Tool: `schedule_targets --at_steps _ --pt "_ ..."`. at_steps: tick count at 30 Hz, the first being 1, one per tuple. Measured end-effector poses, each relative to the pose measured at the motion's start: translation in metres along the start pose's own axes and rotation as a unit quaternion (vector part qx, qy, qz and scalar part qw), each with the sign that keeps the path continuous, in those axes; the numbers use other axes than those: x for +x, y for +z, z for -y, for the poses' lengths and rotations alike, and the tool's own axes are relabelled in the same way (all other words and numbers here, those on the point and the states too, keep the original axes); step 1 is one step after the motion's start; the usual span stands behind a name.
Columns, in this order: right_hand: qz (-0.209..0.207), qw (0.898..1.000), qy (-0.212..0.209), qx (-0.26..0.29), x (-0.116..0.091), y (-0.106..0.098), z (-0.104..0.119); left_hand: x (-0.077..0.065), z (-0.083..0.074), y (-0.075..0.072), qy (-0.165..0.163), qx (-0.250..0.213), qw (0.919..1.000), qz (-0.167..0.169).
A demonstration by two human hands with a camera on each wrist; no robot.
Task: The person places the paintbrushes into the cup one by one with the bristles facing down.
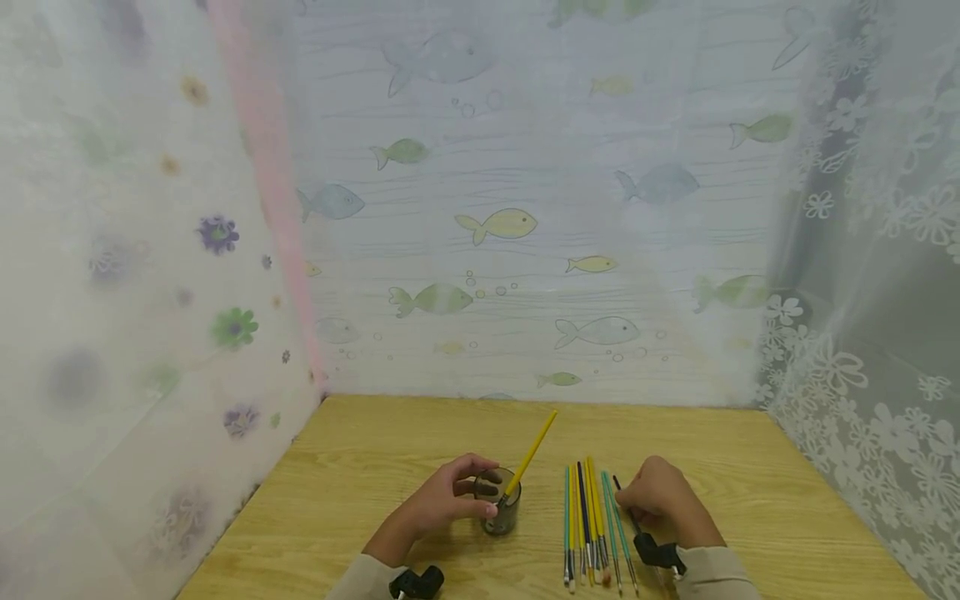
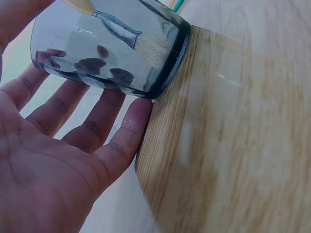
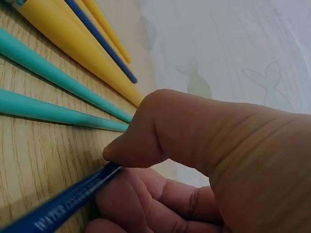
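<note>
My left hand [image 1: 442,500] holds a smoky clear glass [image 1: 501,523], fingers and thumb around its sides, at the left of the brushes. In it leans a yellow-handled paintbrush [image 1: 536,448]; its pale bristles [image 2: 153,48] are down near the glass's base in the left wrist view. My right hand [image 1: 660,492] pinches a dark blue paintbrush [image 3: 73,199] between thumb and fingers, with lettering along the handle. Just left of that hand, two teal paintbrushes [image 1: 617,529] lie side by side, bristles toward me. The far end of the blue brush is hidden by the fingers.
More paintbrushes [image 1: 585,517] with yellow, dark blue and teal handles lie in a row between the hands. All rest on a wooden table [image 1: 405,425]. Behind it hangs a fish-print curtain [image 1: 510,250]; flower-patterned sheets [image 1: 232,329] flank the sides.
</note>
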State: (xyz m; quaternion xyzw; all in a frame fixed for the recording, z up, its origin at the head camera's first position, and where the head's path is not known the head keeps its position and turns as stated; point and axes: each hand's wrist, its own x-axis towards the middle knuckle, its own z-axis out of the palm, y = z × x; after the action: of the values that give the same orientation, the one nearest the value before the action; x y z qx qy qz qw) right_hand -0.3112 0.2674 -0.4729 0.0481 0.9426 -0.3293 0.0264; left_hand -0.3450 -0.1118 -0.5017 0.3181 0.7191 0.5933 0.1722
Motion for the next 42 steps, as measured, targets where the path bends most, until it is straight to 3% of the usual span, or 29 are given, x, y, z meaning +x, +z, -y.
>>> schedule_targets --at_steps 15,25,42 --pt "-0.01 0.997 0.017 0.069 0.004 -0.009 0.008 0.002 -0.003 -0.002 -0.004 0.0 1.0 0.001" --pt "-0.03 0.991 -0.015 0.127 -0.007 -0.024 0.03 0.003 0.005 -0.003 -0.001 -0.009 1.0 0.003" --pt "-0.098 0.968 -0.053 0.226 -0.023 -0.037 0.06 0.001 0.005 -0.001 0.0 -0.01 0.9999 0.003"
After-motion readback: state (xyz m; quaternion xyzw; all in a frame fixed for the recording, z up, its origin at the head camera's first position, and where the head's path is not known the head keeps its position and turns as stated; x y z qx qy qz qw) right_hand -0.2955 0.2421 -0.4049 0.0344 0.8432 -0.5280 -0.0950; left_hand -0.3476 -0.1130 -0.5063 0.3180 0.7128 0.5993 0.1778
